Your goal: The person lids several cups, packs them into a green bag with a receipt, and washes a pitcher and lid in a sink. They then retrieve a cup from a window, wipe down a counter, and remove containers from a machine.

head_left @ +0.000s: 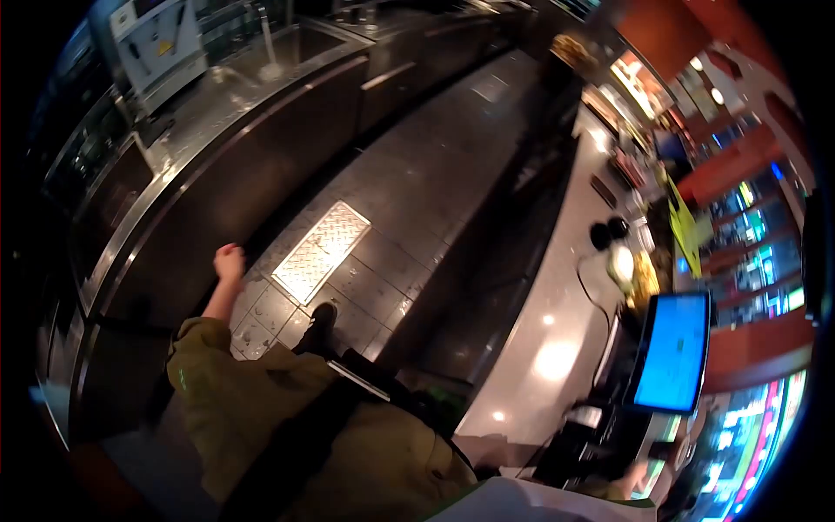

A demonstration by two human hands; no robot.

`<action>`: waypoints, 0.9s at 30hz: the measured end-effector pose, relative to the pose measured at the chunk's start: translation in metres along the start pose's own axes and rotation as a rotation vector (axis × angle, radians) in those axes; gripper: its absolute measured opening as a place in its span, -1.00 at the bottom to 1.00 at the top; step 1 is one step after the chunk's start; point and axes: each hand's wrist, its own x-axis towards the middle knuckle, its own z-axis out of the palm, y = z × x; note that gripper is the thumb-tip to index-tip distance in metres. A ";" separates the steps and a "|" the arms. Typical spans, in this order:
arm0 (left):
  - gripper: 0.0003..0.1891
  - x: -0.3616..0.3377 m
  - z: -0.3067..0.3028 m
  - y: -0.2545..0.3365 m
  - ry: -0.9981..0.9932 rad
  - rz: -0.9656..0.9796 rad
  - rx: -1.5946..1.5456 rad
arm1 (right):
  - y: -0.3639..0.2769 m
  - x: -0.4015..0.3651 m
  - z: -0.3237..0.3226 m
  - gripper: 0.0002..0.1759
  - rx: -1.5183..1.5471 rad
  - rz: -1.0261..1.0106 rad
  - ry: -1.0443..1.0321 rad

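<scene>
My left hand (228, 264) hangs out in front of the dark steel counter front, its fingers curled into a loose fist. Nothing shows in it, and an olive sleeve (204, 337) covers the arm above. At the lower right, a blurred hand (633, 478), apparently my right hand, is near the dark equipment (578, 448) by the monitor. Its fingers are smeared, so I cannot see whether it holds anything. A white sheet-like thing with a green edge (539, 502) crosses the bottom of the view, partly in front of that arm.
A lit blue monitor (671, 352) stands on the pale counter (522, 374) to the right. Along the left run a steel counter (252, 109) and sink (300, 43). A metal floor plate (322, 252) lies in the wet-looking tiled aisle, near my dark shoe (322, 324).
</scene>
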 end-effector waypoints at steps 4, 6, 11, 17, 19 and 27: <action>-0.85 0.115 -0.073 0.012 0.400 -0.223 -0.103 | -0.053 0.013 -0.041 -0.60 -0.025 0.006 0.170; -0.88 0.166 -0.013 0.021 0.461 0.004 -0.107 | -0.117 0.051 -0.059 -0.55 -0.032 -0.085 0.347; -0.81 0.206 0.172 0.110 -0.183 0.390 0.116 | -0.377 0.134 -0.037 -0.70 0.527 -0.379 0.985; -0.81 0.291 0.287 0.181 -0.535 0.613 0.175 | -0.820 -0.033 -0.047 -0.69 1.021 -0.900 -0.058; -0.84 0.366 0.309 0.171 -0.388 0.721 0.215 | -0.920 -0.102 -0.056 -0.69 0.886 -1.116 -0.442; -0.38 0.603 0.401 0.131 -0.224 0.317 0.921 | -1.388 -0.195 0.004 -0.64 1.129 -1.512 -0.370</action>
